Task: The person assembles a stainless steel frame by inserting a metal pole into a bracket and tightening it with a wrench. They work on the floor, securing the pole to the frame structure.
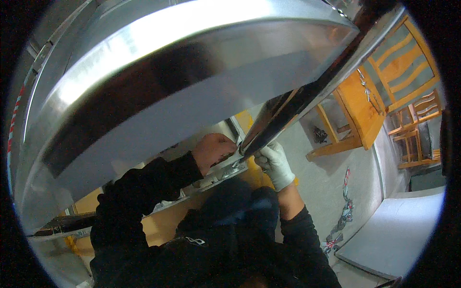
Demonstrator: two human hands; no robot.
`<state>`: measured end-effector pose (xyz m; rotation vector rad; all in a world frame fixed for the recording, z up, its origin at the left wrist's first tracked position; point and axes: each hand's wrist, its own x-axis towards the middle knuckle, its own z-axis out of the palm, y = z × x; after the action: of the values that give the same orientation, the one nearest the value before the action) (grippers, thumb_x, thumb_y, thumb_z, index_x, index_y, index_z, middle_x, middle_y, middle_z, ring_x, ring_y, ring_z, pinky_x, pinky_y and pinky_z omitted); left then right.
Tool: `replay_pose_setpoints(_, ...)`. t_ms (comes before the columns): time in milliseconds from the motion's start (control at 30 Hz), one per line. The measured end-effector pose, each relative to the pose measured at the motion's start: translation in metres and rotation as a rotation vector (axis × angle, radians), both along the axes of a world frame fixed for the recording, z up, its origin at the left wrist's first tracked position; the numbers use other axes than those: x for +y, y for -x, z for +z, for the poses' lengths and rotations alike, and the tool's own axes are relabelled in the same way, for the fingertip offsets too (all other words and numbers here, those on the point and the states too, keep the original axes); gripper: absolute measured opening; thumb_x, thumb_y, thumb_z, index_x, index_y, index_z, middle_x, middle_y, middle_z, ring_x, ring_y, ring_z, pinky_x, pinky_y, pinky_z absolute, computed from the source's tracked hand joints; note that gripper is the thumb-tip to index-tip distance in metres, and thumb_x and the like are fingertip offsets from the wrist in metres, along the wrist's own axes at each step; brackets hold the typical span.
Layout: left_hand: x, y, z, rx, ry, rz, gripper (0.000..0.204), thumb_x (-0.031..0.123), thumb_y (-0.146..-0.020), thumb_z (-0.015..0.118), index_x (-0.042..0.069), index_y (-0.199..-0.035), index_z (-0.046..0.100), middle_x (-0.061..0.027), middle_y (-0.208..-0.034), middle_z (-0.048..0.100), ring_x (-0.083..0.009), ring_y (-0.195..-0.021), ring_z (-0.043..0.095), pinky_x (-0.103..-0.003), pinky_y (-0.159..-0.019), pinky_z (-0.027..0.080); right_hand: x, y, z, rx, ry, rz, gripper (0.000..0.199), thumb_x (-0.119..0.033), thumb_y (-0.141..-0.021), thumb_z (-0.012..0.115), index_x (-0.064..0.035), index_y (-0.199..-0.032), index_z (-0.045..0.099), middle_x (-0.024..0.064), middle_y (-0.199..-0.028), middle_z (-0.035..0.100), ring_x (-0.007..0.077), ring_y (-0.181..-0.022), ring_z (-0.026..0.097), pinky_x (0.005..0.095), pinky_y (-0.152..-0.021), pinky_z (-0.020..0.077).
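A large panel with a curved, shiny steel rim [192, 57] and a grey underside spans the upper view. Along its right side a polished metal post [283, 113] slants down toward my hands. My bare left hand [213, 151] has its fingers curled in at the left of the post's lower end; what they pinch is too small to make out. On the other side my right hand [275, 165], in a white glove, is closed close to the same end. The post hides part of its fingers and whatever they hold. Just below lies a light metal ledge [216, 178].
A wooden chair [357, 108] lies tipped over on the grey floor [312, 168] to the right, with more wooden chairs [418, 134] behind. Crumpled patterned cloth strips [345, 216] lie on the floor. A pale flat panel [398, 235] is at the lower right.
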<state>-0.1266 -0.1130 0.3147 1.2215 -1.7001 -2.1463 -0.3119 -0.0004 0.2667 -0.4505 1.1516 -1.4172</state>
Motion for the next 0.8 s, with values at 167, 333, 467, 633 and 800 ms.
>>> replay_pose_setpoints(167,-0.003,-0.002,0.01,0.037,0.006,-0.086,0.022,0.023,-0.079,0.066,0.005,-0.09,0.06,0.0029,-0.067,0.049,-0.0065,-0.057,0.043,-0.024,-0.049,0.032,-0.005,0.012,0.012,0.486,-0.077,0.178,0.013,-0.014,-0.078,0.061,-0.002,-0.082,0.057,0.0012,-0.062,0.054,0.0046,-0.046,0.042,0.0189,-0.039,0.0302)
replay_pose_setpoints(333,0.0,-0.001,0.015,0.077,-0.166,-0.034,0.024,0.025,-0.079,0.065,0.005,-0.091,0.059,0.0023,-0.069,0.05,-0.0067,-0.058,0.043,-0.024,-0.05,0.033,-0.008,0.013,-0.008,0.325,-0.034,0.118,0.016,-0.016,-0.076,0.064,-0.0021,-0.08,0.057,0.0015,-0.061,0.055,0.0052,-0.045,0.044,0.0195,-0.038,0.03)
replay_pose_setpoints(467,0.007,0.009,0.029,0.034,-0.249,0.011,0.025,0.025,-0.079,0.064,0.004,-0.092,0.06,0.0013,-0.072,0.051,-0.0072,-0.061,0.045,-0.024,-0.052,0.035,-0.001,0.019,-0.004,0.278,0.004,0.042,0.015,-0.015,-0.075,0.065,-0.003,-0.078,0.057,0.0013,-0.061,0.054,0.0055,-0.045,0.044,0.0196,-0.039,0.0298)
replay_pose_setpoints(633,-0.004,-0.01,0.014,0.227,0.277,-0.384,0.027,0.025,-0.079,0.064,0.004,-0.095,0.06,0.0009,-0.073,0.053,-0.0068,-0.061,0.046,-0.023,-0.052,0.036,0.0,0.003,0.02,0.499,-0.077,0.004,0.012,-0.009,-0.075,0.067,-0.0012,-0.08,0.06,0.0034,-0.067,0.059,0.007,-0.053,0.051,0.0211,-0.047,0.0396)
replay_pose_setpoints(800,-0.009,-0.001,0.004,0.043,0.077,-0.242,0.017,0.019,-0.081,0.057,0.003,-0.083,0.061,-0.0022,-0.069,0.05,-0.0078,-0.057,0.045,-0.026,-0.05,0.034,0.005,-0.003,0.019,0.648,0.003,-0.083,0.012,-0.007,-0.076,0.066,0.0001,-0.084,0.06,0.004,-0.072,0.062,0.0068,-0.063,0.055,0.0217,-0.056,0.0443)
